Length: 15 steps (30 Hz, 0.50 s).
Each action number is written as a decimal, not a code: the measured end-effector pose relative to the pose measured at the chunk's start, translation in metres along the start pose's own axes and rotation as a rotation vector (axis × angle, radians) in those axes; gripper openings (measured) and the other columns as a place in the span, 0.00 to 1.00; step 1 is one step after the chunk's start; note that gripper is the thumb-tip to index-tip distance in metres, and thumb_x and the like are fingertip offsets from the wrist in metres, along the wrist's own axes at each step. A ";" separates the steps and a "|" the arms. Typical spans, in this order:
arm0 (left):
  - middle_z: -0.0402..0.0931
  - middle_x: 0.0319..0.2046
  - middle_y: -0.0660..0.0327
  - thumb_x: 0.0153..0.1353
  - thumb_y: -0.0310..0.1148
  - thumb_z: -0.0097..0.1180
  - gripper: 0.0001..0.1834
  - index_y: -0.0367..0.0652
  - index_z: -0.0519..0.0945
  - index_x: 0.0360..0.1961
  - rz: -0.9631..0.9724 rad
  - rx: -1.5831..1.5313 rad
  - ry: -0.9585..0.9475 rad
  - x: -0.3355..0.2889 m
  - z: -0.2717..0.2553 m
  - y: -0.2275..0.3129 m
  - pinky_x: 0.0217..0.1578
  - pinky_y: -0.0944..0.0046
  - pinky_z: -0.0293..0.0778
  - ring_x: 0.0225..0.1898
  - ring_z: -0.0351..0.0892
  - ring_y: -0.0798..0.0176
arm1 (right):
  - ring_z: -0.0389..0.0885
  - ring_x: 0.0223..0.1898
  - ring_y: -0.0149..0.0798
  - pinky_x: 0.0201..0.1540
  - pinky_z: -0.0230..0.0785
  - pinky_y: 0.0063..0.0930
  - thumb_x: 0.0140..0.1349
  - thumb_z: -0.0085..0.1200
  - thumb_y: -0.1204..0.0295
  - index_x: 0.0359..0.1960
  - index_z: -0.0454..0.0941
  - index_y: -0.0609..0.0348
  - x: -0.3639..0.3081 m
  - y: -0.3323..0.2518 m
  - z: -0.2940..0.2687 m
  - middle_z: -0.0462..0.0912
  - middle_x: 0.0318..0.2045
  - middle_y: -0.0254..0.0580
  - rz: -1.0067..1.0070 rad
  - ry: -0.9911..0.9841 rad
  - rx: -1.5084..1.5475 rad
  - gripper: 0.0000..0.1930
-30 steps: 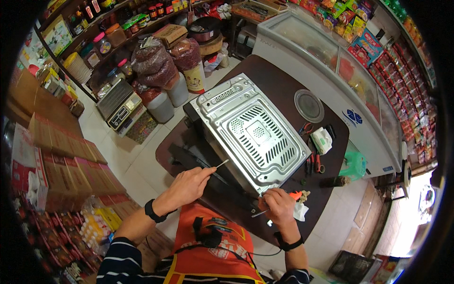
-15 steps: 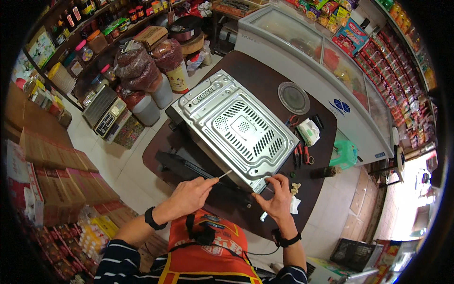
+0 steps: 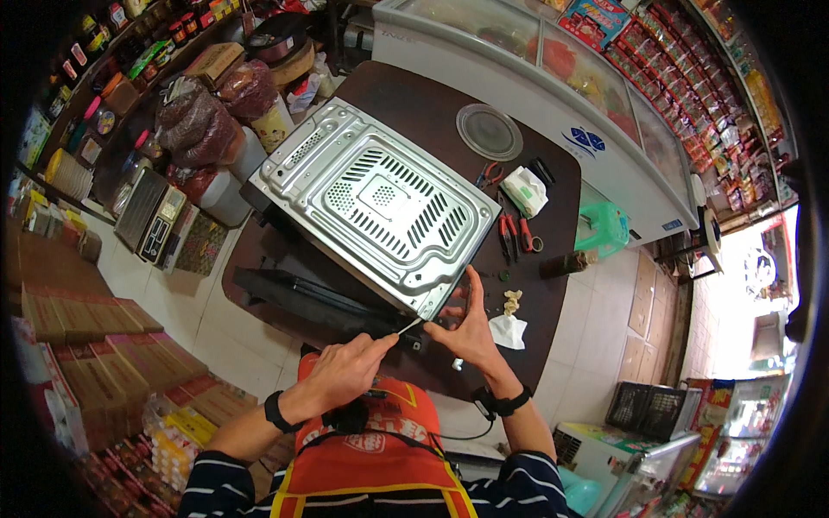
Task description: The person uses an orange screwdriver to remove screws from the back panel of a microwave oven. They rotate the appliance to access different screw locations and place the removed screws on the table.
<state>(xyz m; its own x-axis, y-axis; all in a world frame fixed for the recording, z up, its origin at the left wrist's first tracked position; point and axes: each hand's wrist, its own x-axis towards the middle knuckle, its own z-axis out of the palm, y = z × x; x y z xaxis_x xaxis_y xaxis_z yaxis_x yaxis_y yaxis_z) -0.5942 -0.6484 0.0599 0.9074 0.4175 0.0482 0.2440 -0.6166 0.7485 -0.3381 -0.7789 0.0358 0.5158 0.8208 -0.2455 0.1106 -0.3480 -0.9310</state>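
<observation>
A silver metal microwave oven (image 3: 380,200) with slotted vents lies on the dark brown table (image 3: 553,259), its vented panel facing up. My left hand (image 3: 345,371) pinches a thin pale stick (image 3: 409,326), whose tip reaches the oven's near corner. What kind of tool it is, I cannot make out, as the fingers cover its other end. My right hand (image 3: 471,332) is at that same corner, its fingers spread along the right edge and the thumb close to the stick's tip. Along the oven's near left side lies a long black panel (image 3: 302,298).
Right of the oven lie red-handled pliers (image 3: 525,235), a roll of tape (image 3: 537,244), a white pack (image 3: 524,192), a round glass plate (image 3: 489,132) and crumpled white tissue (image 3: 508,331). A green plastic jug (image 3: 604,229) and a chest freezer (image 3: 553,95) stand beyond. Cartons (image 3: 129,354) are stacked at left.
The stick in my left hand has moved from the oven's near edge to its corner. My right hand has spread its fingers from their hold on the corner. The whole view has shifted.
</observation>
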 end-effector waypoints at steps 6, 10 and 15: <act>0.82 0.39 0.48 0.76 0.29 0.60 0.20 0.42 0.82 0.67 -0.059 0.020 0.013 0.007 0.019 0.018 0.35 0.45 0.84 0.35 0.87 0.38 | 0.86 0.51 0.40 0.47 0.81 0.31 0.56 0.80 0.74 0.89 0.36 0.51 -0.001 0.011 0.005 0.73 0.65 0.54 -0.011 0.019 0.085 0.68; 0.86 0.46 0.46 0.78 0.29 0.59 0.20 0.38 0.80 0.68 -0.149 -0.079 0.086 0.015 0.040 0.028 0.38 0.46 0.85 0.40 0.89 0.36 | 0.88 0.49 0.38 0.38 0.79 0.25 0.56 0.78 0.77 0.89 0.33 0.52 0.002 0.019 0.007 0.69 0.65 0.51 -0.018 -0.018 0.220 0.69; 0.88 0.49 0.43 0.79 0.28 0.57 0.21 0.36 0.80 0.69 -0.125 -0.412 0.126 0.026 0.044 0.014 0.43 0.52 0.85 0.42 0.92 0.43 | 0.88 0.50 0.38 0.37 0.80 0.26 0.58 0.76 0.79 0.89 0.32 0.52 0.005 0.028 0.005 0.66 0.69 0.54 -0.078 -0.037 0.129 0.68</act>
<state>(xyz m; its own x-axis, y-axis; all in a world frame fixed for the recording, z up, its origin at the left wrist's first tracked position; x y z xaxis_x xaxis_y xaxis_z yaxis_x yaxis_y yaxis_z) -0.5520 -0.6754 0.0421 0.8244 0.5660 0.0019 0.1692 -0.2496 0.9534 -0.3368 -0.7823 0.0067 0.4777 0.8602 -0.1785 0.0381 -0.2232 -0.9740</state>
